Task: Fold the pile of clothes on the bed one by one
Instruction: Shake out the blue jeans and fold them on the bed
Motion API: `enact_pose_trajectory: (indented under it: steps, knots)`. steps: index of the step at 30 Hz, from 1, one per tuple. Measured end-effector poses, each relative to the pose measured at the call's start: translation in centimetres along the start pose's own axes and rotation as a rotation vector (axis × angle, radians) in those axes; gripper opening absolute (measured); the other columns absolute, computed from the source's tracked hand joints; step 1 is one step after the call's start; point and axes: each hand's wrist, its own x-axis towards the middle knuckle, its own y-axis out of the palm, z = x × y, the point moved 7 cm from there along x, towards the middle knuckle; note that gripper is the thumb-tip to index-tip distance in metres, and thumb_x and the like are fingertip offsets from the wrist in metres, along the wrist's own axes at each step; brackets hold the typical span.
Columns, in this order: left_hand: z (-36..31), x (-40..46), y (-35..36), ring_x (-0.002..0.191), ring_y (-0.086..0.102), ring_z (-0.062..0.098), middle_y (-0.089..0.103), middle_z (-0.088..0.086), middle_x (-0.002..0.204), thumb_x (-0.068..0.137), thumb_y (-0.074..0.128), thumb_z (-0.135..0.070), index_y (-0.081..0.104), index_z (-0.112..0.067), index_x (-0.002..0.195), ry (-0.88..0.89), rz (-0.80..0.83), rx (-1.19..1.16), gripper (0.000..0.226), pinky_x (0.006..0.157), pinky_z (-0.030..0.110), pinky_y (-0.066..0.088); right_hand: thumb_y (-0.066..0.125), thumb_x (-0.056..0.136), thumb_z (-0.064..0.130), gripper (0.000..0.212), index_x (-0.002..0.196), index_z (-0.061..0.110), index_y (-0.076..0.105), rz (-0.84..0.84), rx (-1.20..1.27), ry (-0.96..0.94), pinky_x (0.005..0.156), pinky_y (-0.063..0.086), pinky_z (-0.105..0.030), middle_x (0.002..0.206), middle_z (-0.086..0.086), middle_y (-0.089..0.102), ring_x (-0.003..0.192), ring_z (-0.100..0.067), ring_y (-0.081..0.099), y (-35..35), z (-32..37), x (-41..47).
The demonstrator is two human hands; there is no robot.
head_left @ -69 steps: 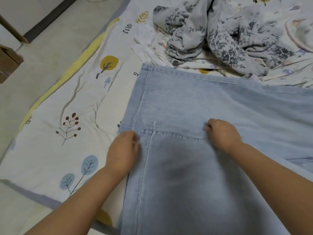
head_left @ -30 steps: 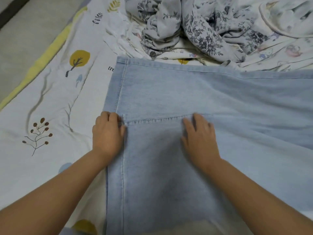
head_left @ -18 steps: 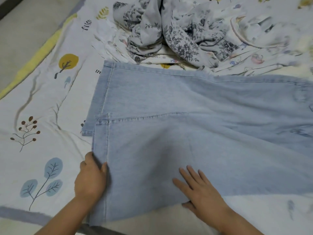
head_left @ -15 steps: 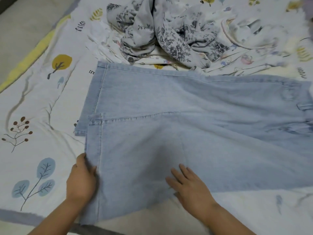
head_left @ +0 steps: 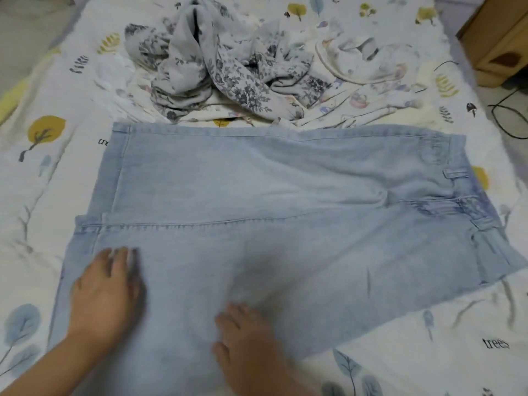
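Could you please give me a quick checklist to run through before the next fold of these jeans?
1. Jeans lie spread on the bed sheet: ok.
2. Left hand flat on the denim: ok.
3. Right hand flat on the denim: ok.
4. Legs' left ends aligned: not ok, the lower one sits further left.
5. Floral garment clear of the jeans: cannot tell, it meets the far edge.
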Motion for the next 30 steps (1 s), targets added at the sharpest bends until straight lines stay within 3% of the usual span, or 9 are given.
enact_pose_trajectory:
  steps: [3,5,9,12,14,16,19,24,30]
  knots:
    - [-8.5,-0.8,1.3,0.109,0.056,0.049,0.055,0.031,0.123,0.092,0.022,-0.053,0.06,0.002,0.12,0.285,0.112,-0.034,0.072,0.082,0.06,0.046,0.083,0.049,0.042,0.067,0.108,0.014,0.071,-0.202,-0.11,0.268,0.082,0.056,-0.036,0.117,-0.016,0.065,0.107,-0.029,0.064,-3.5,-6.1,0.9]
    - [-12.5,-1.7,3.0,0.115,0.053,0.046,0.052,0.025,0.132,0.093,0.009,-0.056,0.058,-0.006,0.126,0.385,0.28,-0.036,0.078,0.086,0.06,0.045,0.06,0.083,0.042,0.077,0.146,0.011,0.028,-0.061,-0.148,0.476,0.109,0.029,-0.049,0.151,-0.026,0.02,0.14,-0.038,0.023,-2.7,-10.3,1.1]
    - [-14.2,-2.3,8.4,0.144,-0.007,0.035,-0.02,0.006,0.154,0.078,-0.017,-0.067,-0.023,-0.024,0.14,0.419,0.492,0.204,0.076,0.113,0.053,0.006,0.026,0.098,0.046,0.069,0.147,0.023,-0.017,0.127,-0.125,0.489,0.114,-0.003,-0.049,0.155,-0.01,-0.021,0.143,-0.026,-0.019,0.4,-13.9,0.3]
    - [-14.2,-2.1,9.4,0.143,-0.015,0.033,-0.021,0.002,0.156,0.096,0.016,-0.054,-0.02,-0.026,0.145,0.374,0.536,0.274,0.067,0.113,0.051,0.0,0.03,0.098,0.042,0.066,0.15,0.024,-0.006,0.184,-0.088,0.439,0.115,0.001,-0.047,0.157,-0.01,-0.015,0.144,-0.025,-0.015,0.6,-14.0,0.3]
    - [-15.5,-1.6,7.1,0.143,0.012,0.036,0.007,0.012,0.157,0.096,0.031,-0.043,0.013,-0.017,0.149,0.386,0.483,0.246,0.062,0.111,0.053,0.016,0.037,0.097,0.036,0.06,0.15,0.021,0.013,0.148,-0.022,0.397,0.116,0.009,-0.04,0.158,-0.01,-0.002,0.146,-0.024,-0.003,-0.8,-13.8,0.1]
    - [-17.8,-1.3,4.0,0.105,0.061,0.036,0.059,0.023,0.117,0.079,0.045,-0.031,0.063,-0.006,0.11,0.49,0.349,0.064,0.044,0.085,0.051,0.049,0.059,0.087,0.027,0.056,0.139,0.013,0.043,0.021,-0.014,0.362,0.11,0.031,-0.036,0.151,-0.019,0.027,0.139,-0.03,0.03,-3.3,-13.8,-0.2]
    - [-20.4,-1.7,1.1,0.056,0.066,0.028,0.067,0.011,0.07,0.064,0.044,-0.027,0.07,-0.009,0.067,0.641,0.23,0.015,0.032,0.047,0.035,0.054,0.058,0.088,0.018,0.05,0.136,0.012,0.046,-0.057,-0.031,0.366,0.108,0.031,-0.027,0.148,-0.02,0.032,0.136,-0.026,0.037,-6.8,-15.1,-1.4]
    - [-26.2,-3.7,2.7,0.119,0.049,0.022,0.049,0.004,0.13,0.089,0.047,-0.026,0.052,-0.017,0.122,0.608,0.432,-0.053,0.034,0.094,0.03,0.039,0.029,0.1,0.016,0.049,0.148,0.022,0.021,0.037,-0.036,0.488,0.116,0.006,-0.025,0.158,-0.008,0.008,0.145,-0.019,0.01,-10.4,-21.0,-4.0]
    - [-33.8,-5.7,3.3,0.119,0.043,0.02,0.046,0.001,0.128,0.097,0.032,-0.033,0.046,-0.02,0.123,0.636,0.42,-0.053,0.033,0.095,0.029,0.033,0.034,0.095,0.012,0.046,0.141,0.017,0.033,0.055,-0.172,0.58,0.111,0.021,-0.027,0.151,-0.008,0.024,0.139,-0.02,0.023,-14.9,-28.9,-6.9]
